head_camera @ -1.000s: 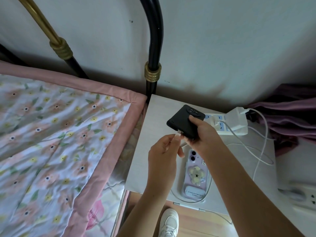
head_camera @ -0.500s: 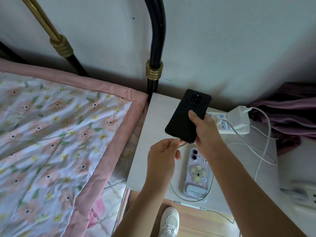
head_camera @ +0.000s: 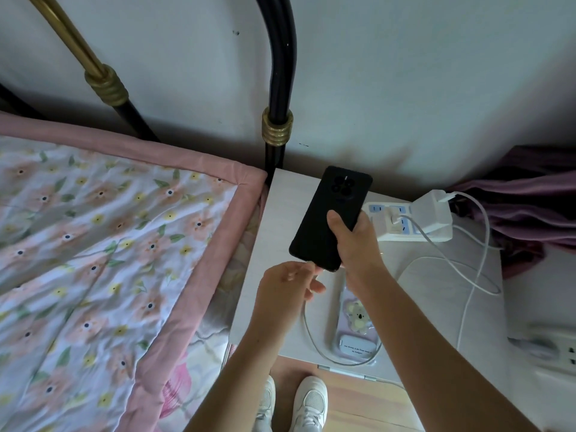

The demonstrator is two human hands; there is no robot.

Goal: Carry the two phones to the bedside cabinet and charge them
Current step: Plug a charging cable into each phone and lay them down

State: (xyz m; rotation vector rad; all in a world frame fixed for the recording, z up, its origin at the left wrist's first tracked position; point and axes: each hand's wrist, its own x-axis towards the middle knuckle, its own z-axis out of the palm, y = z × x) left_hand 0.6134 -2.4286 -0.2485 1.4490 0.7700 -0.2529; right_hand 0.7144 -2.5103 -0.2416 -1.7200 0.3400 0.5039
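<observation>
Right hand (head_camera: 349,244) wrapped around the lower half of the black phone (head_camera: 332,218), thumb across its back, holding it tilted up off the surface (head_camera: 280,213), camera end toward the wall. Left hand (head_camera: 288,283) just below, fingers pinched together on the plug end of the white cable (head_camera: 308,332), pressed right at the bottom edge of the phone. Cannot tell whether the plug is fully seated; fingertips hide the port.

Outward from there: cable looping down past the near edge of the bedside cabinet and back up. Lilac phone (head_camera: 355,325) lying face down on the surface, partly under the right forearm, koala sticker on its case. Hard to say whether it already has a cable of its own. Farther back, white power strip (head_camera: 405,226) with a charger block (head_camera: 433,210) plugged in and more cable trailing right. Bed with floral quilt (head_camera: 109,260) to the left.

Step in hand, by the look of it: plugging in the black phone, both phones already at the cabinet. Next move probably calls for a straight push along the phone's long axis, then laying it flat beside the lilac one without tugging the cable loose.
</observation>
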